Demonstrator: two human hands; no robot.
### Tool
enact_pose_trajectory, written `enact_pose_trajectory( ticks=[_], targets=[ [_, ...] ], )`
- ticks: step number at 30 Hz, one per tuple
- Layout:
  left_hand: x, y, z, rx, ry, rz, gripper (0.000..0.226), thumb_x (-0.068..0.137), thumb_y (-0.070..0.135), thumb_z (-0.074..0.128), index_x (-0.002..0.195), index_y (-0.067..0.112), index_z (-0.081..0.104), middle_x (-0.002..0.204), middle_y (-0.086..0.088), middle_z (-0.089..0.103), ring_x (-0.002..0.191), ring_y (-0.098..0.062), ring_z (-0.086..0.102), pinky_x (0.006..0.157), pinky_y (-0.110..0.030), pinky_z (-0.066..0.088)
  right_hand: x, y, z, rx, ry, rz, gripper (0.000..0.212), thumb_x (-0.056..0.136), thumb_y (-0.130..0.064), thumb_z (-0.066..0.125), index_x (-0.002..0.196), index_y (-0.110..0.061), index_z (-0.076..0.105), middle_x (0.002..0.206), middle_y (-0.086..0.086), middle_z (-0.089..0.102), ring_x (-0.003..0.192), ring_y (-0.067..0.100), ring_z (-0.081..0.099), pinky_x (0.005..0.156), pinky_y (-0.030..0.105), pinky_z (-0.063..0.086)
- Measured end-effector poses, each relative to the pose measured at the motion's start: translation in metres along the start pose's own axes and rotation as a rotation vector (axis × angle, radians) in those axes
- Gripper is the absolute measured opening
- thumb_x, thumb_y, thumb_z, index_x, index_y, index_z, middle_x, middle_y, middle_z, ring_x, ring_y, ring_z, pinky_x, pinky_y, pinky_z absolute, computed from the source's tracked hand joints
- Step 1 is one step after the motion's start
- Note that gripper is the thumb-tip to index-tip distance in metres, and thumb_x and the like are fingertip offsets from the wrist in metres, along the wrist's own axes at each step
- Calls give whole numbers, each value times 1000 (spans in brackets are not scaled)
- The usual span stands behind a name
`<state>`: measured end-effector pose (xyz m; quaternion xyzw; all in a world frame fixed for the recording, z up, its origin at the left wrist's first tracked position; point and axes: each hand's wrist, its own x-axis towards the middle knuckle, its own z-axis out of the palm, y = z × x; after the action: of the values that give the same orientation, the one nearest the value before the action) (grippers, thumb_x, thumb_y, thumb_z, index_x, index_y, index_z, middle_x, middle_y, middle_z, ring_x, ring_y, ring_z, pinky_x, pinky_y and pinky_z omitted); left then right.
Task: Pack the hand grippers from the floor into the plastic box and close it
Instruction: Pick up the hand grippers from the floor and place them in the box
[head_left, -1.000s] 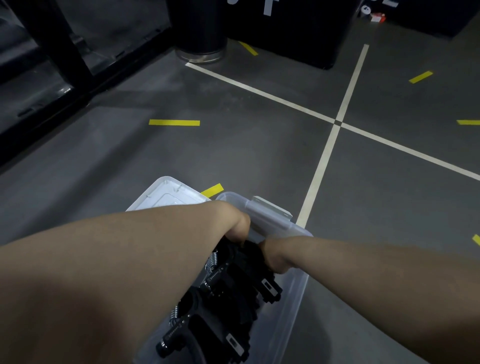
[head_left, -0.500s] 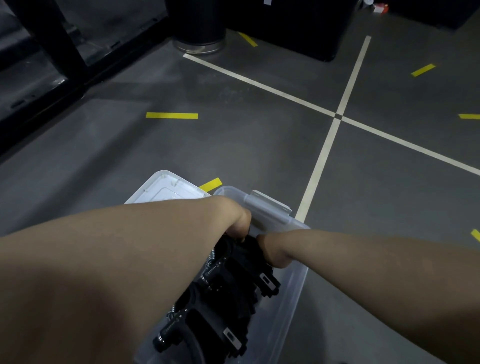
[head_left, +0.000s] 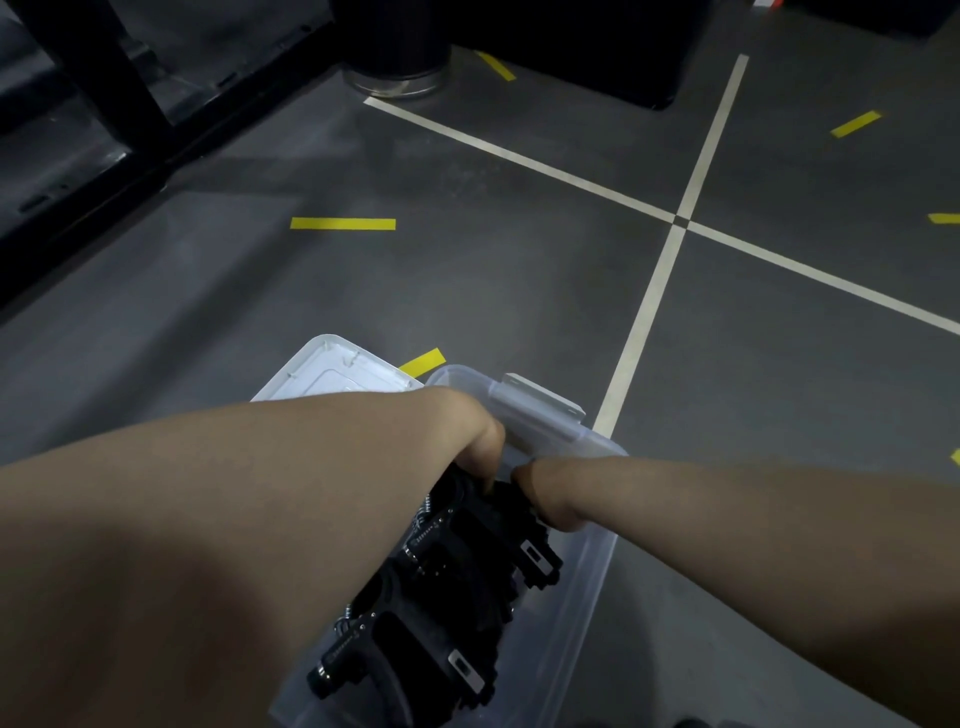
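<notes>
A clear, rectangular plastic box (head_left: 584, 566) stands open on the grey concrete floor (head_left: 467, 291), and everything here is placed from it. Inside it, filling it from the near end to the far end, lies a row of black, spring-loaded hand grippers (head_left: 457, 587), packed side by side, probably so that they sit below the rim. The left hand (head_left: 475, 441) reaches in at the box's far end with its fingers curled down onto the farthest of the hand grippers, apparently gripping it to seat it in the last gap. The right hand (head_left: 545, 499) meets it from the box's right wall, touching the same piece; its fingers are hidden behind the wrist, so I cannot tell whether it grips or merely steadies. The flat white plastic lid (head_left: 332, 371) lies on the floor just beside the box's far left corner, within reach for closing. A translucent latch (head_left: 540, 410) sits on the box's far end.
</notes>
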<state>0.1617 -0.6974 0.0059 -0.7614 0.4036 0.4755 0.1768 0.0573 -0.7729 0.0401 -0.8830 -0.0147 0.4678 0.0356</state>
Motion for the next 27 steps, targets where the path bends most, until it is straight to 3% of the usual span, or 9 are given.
enact_pose_trajectory(
  ticks=[3, 7, 10, 14, 16, 18, 20, 23, 27],
  targets=[
    [1, 1, -1, -19, -23, -30, 32, 79, 31, 78, 106, 14, 74, 104, -6, 74, 78, -25, 66, 63, -29, 52, 11, -5, 8, -313, -19, -100, 40, 94, -18, 61, 132, -9, 55, 134, 9, 55, 120, 23, 55, 89, 22, 40],
    [2, 2, -3, -49, -20, -31, 32, 67, 29, 81, 95, 16, 73, 94, -8, 74, 84, -29, 71, 81, -40, 57, 22, -6, 13, -462, -151, -141, 45, 101, -23, 48, 144, -15, 41, 149, 8, 38, 137, 23, 38, 111, 29, 28],
    [7, 1, -3, -67, -3, -34, 28, 62, 25, 78, 88, 16, 71, 91, -8, 74, 83, -32, 70, 84, -47, 56, 8, -1, 4, -501, -9, -262, 38, 99, -18, 53, 136, -12, 49, 136, 11, 54, 123, 27, 54, 90, 31, 44],
    [3, -1, -2, -24, 55, -11, 19, 69, 27, 78, 76, 18, 62, 91, -6, 73, 85, -31, 70, 83, -46, 57, 6, -5, 2, -633, -68, -181, 22, 97, -18, 56, 117, -10, 55, 134, 9, 54, 118, 21, 55, 78, 21, 37],
    [1, -2, -1, -53, 86, 4, 20, 70, 26, 77, 82, 17, 64, 94, -5, 73, 87, -30, 70, 86, -46, 57, 9, -5, 2, -560, -34, -111, 20, 97, -18, 57, 110, -5, 51, 133, 9, 54, 118, 21, 55, 76, 22, 37],
    [1, -6, -1, -90, 102, 10, 27, 74, 23, 75, 99, 15, 69, 101, -5, 72, 94, -28, 70, 88, -45, 57, 9, -3, 0, -458, 1, -83, 29, 95, -16, 60, 119, -2, 53, 132, 10, 55, 117, 23, 57, 82, 25, 42],
    [-1, -8, -1, -69, 97, 21, 31, 74, 22, 75, 104, 14, 71, 102, -4, 73, 93, -27, 70, 89, -44, 57, 10, -2, 1, -401, 13, -60, 37, 93, -14, 62, 129, -6, 54, 130, 9, 57, 115, 24, 59, 78, 25, 41],
    [-5, -8, -3, -16, 67, 19, 30, 72, 25, 75, 99, 15, 71, 100, -2, 73, 92, -27, 70, 90, -43, 57, 9, -6, 2, -431, -17, -90, 35, 93, -14, 61, 128, -9, 58, 129, 8, 59, 114, 22, 59, 72, 22, 37],
    [-10, -6, -4, 4, 62, -21, 18, 76, 29, 74, 75, 17, 60, 92, -5, 71, 90, -29, 71, 85, -42, 59, 12, -1, 2, -375, 2, -93, 35, 94, -17, 61, 128, -10, 58, 130, 6, 57, 115, 20, 58, 69, 17, 34]
  ],
)
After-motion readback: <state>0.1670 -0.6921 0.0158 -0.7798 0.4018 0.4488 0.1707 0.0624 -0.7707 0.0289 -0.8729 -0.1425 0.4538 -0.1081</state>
